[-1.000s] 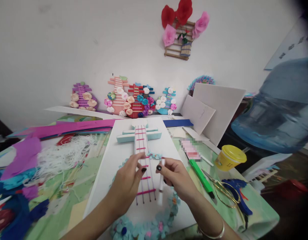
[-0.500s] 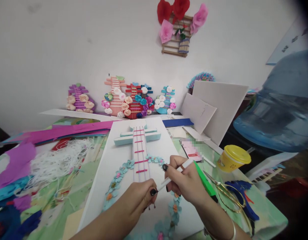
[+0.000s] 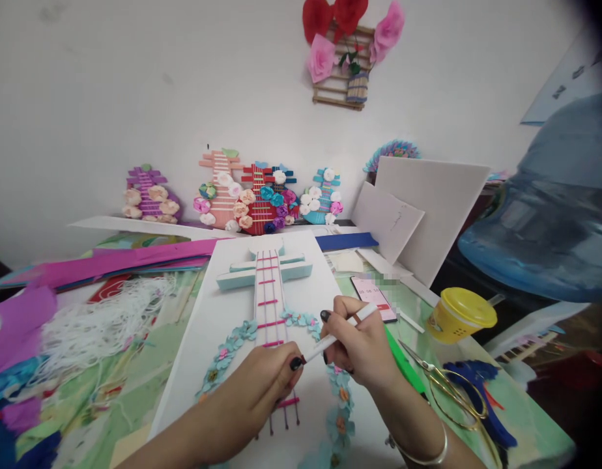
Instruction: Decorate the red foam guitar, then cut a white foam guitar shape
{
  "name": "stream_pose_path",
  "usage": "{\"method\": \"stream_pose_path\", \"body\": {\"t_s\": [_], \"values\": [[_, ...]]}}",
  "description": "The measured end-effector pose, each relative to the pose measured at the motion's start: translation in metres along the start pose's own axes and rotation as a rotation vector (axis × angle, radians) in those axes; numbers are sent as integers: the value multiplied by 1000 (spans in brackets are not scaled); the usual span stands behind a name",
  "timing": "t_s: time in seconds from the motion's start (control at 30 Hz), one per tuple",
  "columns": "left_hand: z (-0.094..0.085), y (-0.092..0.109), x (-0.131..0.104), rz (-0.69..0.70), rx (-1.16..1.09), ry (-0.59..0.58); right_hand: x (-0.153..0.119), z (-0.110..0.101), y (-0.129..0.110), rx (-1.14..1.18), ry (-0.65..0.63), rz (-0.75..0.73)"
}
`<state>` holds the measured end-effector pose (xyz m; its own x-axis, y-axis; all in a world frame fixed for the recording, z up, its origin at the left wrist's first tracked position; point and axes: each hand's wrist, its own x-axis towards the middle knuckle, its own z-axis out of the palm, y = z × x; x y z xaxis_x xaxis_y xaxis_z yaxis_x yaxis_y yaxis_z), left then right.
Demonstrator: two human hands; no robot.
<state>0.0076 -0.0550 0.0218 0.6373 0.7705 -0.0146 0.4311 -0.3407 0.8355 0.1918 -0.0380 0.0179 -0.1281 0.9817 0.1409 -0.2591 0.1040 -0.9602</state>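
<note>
White stick [image 3: 341, 331] first: thin, pen-like, we see it pinched in right hand [image 3: 362, 348], fingers closed round its upper half. Long axis runs diag, upper end up-right near the phone [image 3: 376, 297], lower tip down-left. That tip meets left hand [image 3: 262, 391] at thumb/index, so left hand sits at the tip end, right at the shaft. Left fingers curled shut; whether they nip the tip or sth under it, we can't tell.

Both hands hover over the guitar-shaped craft [image 3: 269, 286] on a white foam board [image 3: 203, 345]: pale blue crossbars, pink frets, dark strings running lengthwise away from us. Stick lies across the strings, not along them. Ring of small blue paper flowers [image 3: 227, 345] curves round the neck's lower part, touching the board.

Right of board: green cutter [image 3: 403, 368], mostly hidden by right wrist, then gold scissors [image 3: 447, 384]. Containers: yellow tub [image 3: 460, 316], lid on, contents not visible; big blue water jug [image 3: 545, 221] far right, on its side. Left: white string heap [image 3: 100, 319], purple/pink paper sheets [image 3: 120, 260]. Finished guitars w/ flowers [image 3: 242, 195] line the back wall.
</note>
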Motion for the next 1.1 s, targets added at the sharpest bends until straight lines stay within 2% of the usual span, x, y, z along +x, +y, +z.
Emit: {"method": "stream_pose_path", "body": {"t_s": [0.13,0.2,0.23,0.27,0.33,0.37,0.4,0.43,0.47,0.5,0.57,0.63,0.7,0.77,0.9,1.1], "values": [[-3,0,7,-11,-21,20,9,8,3,5,-16,12],[-4,-5,4,-14,-40,27,14,0,-1,8,-4,24],[-4,-10,1,-26,-66,16,17,-9,-5,22,46,4],[-5,-16,-5,-47,-106,7,20,-21,-10,33,126,-37],[-8,-31,-16,-116,-211,-9,28,-49,-20,93,412,-214],[-10,-39,-20,-152,-241,41,34,-62,-22,81,560,-320],[-13,-46,-22,-154,-194,88,42,-71,-22,14,623,-356],[-16,-51,-20,-121,-89,151,51,-77,-19,-80,565,-309],[-20,-56,-15,-66,46,222,61,-78,-12,-153,432,-231],[-24,-59,-5,-8,192,274,72,-76,-3,-197,284,-184],[-33,-66,20,78,431,350,95,-64,21,-254,80,-134],[-41,-78,49,92,605,357,115,-53,45,-290,-15,-78],[-45,-93,70,66,712,334,130,-48,65,-325,-36,-41],[-45,-109,81,54,746,283,141,-49,79,-360,-30,-22],[-39,-126,82,24,761,255,151,-53,95,-433,0,-26],[-36,-133,78,-19,743,264,158,-55,106,-549,38,-38]]}}
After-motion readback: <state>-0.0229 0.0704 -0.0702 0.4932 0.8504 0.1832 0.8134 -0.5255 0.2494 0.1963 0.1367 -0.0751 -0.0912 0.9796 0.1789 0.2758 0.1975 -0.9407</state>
